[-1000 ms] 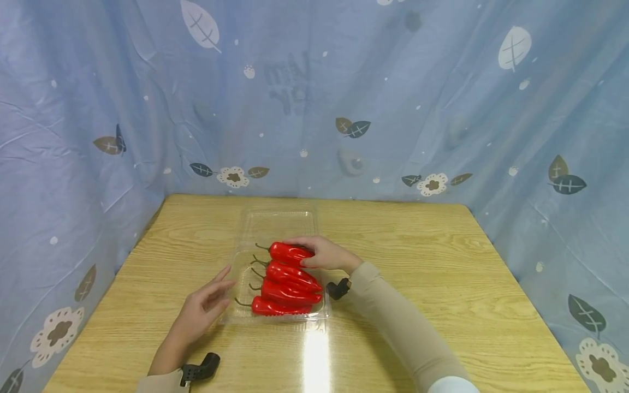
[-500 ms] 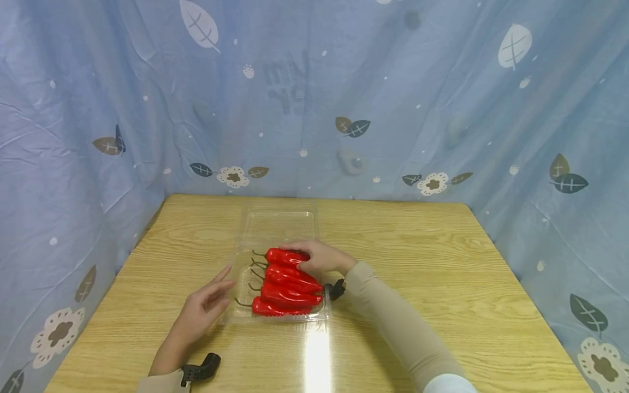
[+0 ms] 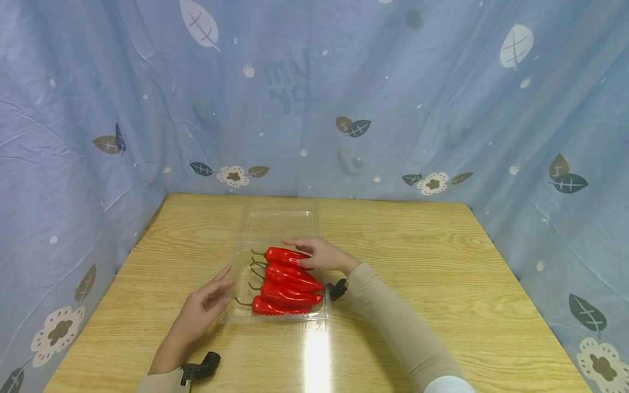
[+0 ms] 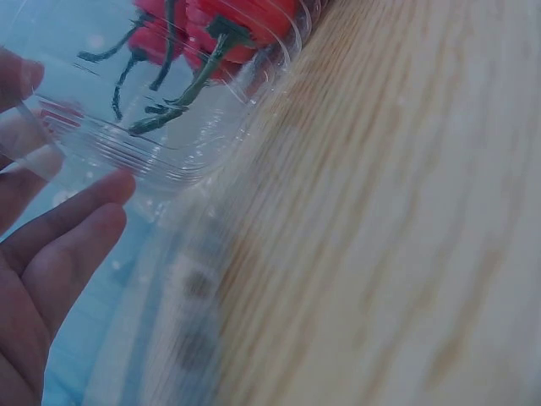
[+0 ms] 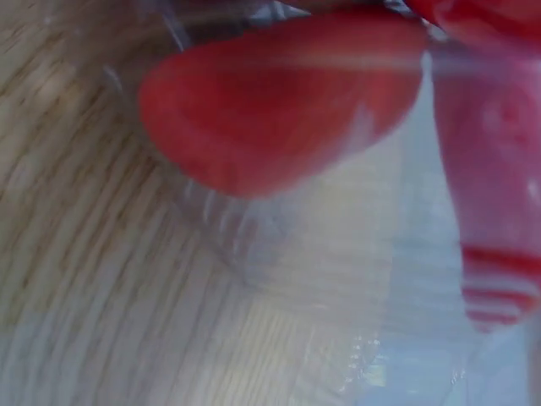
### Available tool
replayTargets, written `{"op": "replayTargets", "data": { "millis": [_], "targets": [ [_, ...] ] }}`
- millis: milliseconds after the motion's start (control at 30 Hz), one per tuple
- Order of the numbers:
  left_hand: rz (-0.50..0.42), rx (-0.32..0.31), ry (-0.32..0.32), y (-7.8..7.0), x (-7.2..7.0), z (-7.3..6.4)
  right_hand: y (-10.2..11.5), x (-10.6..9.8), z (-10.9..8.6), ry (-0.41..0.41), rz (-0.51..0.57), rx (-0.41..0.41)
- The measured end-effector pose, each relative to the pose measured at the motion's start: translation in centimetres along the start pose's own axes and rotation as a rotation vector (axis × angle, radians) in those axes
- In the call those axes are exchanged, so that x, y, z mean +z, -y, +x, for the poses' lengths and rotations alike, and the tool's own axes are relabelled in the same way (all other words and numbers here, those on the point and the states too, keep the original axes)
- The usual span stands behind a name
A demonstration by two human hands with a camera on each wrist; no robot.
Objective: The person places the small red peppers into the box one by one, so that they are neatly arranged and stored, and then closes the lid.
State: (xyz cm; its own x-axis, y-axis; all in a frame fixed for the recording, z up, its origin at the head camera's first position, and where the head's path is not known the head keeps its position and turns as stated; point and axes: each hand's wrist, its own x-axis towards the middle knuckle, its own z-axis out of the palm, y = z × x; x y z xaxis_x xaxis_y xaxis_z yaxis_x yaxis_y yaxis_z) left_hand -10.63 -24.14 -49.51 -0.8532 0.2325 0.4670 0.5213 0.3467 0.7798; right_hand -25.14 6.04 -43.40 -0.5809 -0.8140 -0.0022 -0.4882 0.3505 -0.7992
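Several red peppers with green stems lie side by side in the base of a clear plastic clamshell box (image 3: 241, 314). The right hand (image 3: 321, 254) is over the farthest pepper (image 3: 282, 254), its fingers extended above it and its thumb by the near side; the pepper's tip is hidden beneath the hand. The left hand (image 3: 199, 312) stands at the box's left edge with its fingers apart, holding nothing. In the left wrist view its fingers (image 4: 72, 222) are close to the clear rim, and whether they touch is unclear. The right wrist view shows blurred peppers (image 5: 279, 110) through the clear wall.
The box's clear lid (image 3: 280, 224) lies folded back on the far side. A wooden table (image 3: 417, 262) bears everything. Behind and at both sides hangs a blue patterned curtain (image 3: 304, 98). A black wrist device (image 3: 201, 369) sits on the left wrist.
The right hand shifts the farthest pepper slightly nearer to the other peppers, then its fingers lift a little off the pepper. The left hand stays in place.
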Motion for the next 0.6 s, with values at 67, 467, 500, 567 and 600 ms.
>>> {"op": "replayTargets", "data": {
  "millis": [67,467,500,567,600],
  "targets": [
    [-0.002,-0.002,0.001,0.0,0.0,0.0,-0.2,-0.3,-0.2,-0.008,0.031,-0.03],
    [-0.013,-0.004,0.0,-0.4,0.0,0.1,-1.2,-2.3,-2.7,-0.188,0.174,-0.022],
    [-0.013,-0.002,0.0,-0.4,0.0,0.1,-1.2,-2.5,-2.9,-0.212,0.193,-0.01],
    [-0.015,0.001,-0.001,-0.4,0.0,0.1,-1.1,-2.8,-3.3,-0.259,0.232,0.007],
    [-0.016,0.003,-0.001,-0.3,0.0,0.0,-1.0,-2.9,-3.5,-0.28,0.258,0.016]
  ]
}}
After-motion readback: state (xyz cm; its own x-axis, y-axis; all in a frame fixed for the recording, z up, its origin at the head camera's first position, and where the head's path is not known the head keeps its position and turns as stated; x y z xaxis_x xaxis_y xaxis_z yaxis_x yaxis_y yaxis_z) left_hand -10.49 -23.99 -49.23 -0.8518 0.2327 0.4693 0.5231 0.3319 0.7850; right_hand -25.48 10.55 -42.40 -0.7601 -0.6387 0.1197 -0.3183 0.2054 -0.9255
